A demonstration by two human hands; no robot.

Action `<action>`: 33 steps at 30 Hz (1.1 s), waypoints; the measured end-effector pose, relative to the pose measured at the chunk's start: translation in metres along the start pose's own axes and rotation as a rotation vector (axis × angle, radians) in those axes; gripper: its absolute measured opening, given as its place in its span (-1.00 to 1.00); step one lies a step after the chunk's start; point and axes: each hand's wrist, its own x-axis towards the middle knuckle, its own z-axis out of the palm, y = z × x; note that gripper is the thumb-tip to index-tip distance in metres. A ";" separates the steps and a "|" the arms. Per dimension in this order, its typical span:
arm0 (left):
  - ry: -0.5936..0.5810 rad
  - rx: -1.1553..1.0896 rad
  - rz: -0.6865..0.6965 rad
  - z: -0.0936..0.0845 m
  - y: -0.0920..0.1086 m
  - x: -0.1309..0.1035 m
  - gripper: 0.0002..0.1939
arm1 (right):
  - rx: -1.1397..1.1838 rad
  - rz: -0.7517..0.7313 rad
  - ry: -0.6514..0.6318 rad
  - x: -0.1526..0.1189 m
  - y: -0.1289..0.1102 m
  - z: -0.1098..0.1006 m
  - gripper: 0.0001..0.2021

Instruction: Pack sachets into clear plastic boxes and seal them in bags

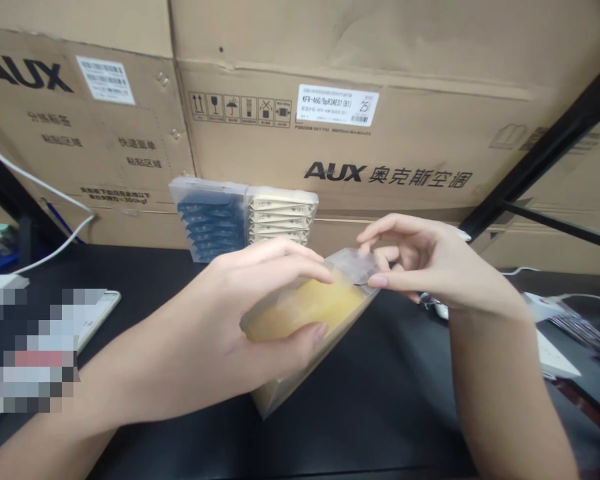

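A clear plastic box (300, 370) with yellow contents lies slanted on the black table in the middle of the view. My left hand (260, 307) is wrapped over its near side, thumb on one long edge and fingers across the top. At the far right end, a translucent end flap (350, 263) stands up, and my right hand (413, 260) pinches it between thumb and fingers. Behind my hands, two upright clear boxes stand side by side: one with dark blue packets (213, 223), the other with cream packets (283, 213). My left hand partly hides the cream one.
Large AUX cardboard cartons (390, 150) form a wall behind the black table (360, 407). A phone with a blurred screen (97, 320) lies at the left, near a white cable (45, 180). Black metal bars (545, 150) slope down at the right, above papers (555, 353) and a thin stack (583, 327).
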 end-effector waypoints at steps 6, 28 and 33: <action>-0.106 -0.081 -0.011 0.001 -0.003 -0.001 -0.55 | 0.182 0.035 -0.053 0.006 0.011 -0.003 -0.60; -0.229 -0.155 0.020 -0.011 0.004 -0.003 -0.56 | 0.354 0.040 -0.031 0.008 0.007 0.027 -0.61; -0.256 -0.140 0.022 -0.015 0.002 -0.002 -0.50 | 0.301 -0.018 0.013 0.006 0.009 0.028 -0.54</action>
